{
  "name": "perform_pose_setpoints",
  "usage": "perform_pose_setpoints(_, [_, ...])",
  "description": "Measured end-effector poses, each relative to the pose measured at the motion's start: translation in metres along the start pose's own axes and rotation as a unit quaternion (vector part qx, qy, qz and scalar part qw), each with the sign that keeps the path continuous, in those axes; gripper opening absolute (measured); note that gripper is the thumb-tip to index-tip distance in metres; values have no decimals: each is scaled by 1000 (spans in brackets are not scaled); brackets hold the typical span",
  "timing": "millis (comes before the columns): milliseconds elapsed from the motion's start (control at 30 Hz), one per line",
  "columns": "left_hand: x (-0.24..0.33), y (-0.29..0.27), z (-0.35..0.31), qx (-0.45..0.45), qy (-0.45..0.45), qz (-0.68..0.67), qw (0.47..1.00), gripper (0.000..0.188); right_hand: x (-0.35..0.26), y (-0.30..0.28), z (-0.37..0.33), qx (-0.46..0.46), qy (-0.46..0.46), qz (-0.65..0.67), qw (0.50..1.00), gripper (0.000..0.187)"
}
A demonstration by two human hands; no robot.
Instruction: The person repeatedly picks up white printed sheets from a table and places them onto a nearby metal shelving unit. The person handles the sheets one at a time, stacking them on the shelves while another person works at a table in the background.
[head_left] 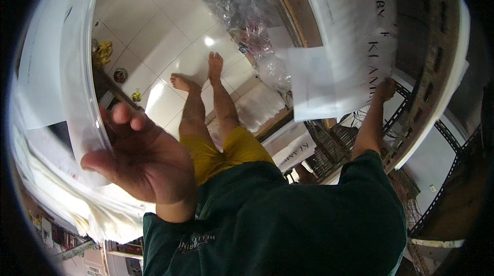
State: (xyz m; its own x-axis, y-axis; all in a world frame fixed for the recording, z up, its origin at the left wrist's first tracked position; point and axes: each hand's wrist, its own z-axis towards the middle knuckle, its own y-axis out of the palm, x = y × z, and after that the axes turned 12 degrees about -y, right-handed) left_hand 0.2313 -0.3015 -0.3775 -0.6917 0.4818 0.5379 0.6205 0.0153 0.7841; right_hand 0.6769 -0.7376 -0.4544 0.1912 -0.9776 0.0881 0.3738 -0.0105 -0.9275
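Note:
My left hand is raised at the left, its thumb and fingers closed around the edge of a translucent plastic sheet. That sheet curves up along the left side, with white paper beside or behind it. On the right, my right arm reaches out, and my right hand is at the edge of a white plastic package printed with dark lettering. Its fingers are too small and dark to make out. A blank-looking pale sheet lies against the package's near end.
White folded cloth is piled at lower left. Crumpled clear plastic lies on the tiled floor beyond my bare feet. A slotted metal rack stands at the right, and a wooden edge runs beside the package.

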Motion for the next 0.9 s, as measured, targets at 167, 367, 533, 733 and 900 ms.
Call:
perform_pose_setpoints(167, [-49, -21, 3, 44, -65, 57, 995, 47, 76, 38, 57, 3, -112, -138, 984, 20])
perform_pose_setpoints(367, [-69, -67, -2, 94, -142, 98, 980, 43, 81, 68, 94, 33, -62, -61, 996, 24])
perform_pose_setpoints(533, [-78, -71, -1, 75, -154, 99, 980, 41, 87, 74, 119, -12, -19, -48, 999, 25])
perform_pose_setpoints(733, [-81, -65, -1, 163, -130, 170, 963, 43, 30, 71, 60, -26, -35, -95, 994, 46])
perform_pose_setpoints(900, [-79, -62, 5, 140, -137, 158, 968, 42, -38, 48, -37, -225, -53, 181, 956, 68])
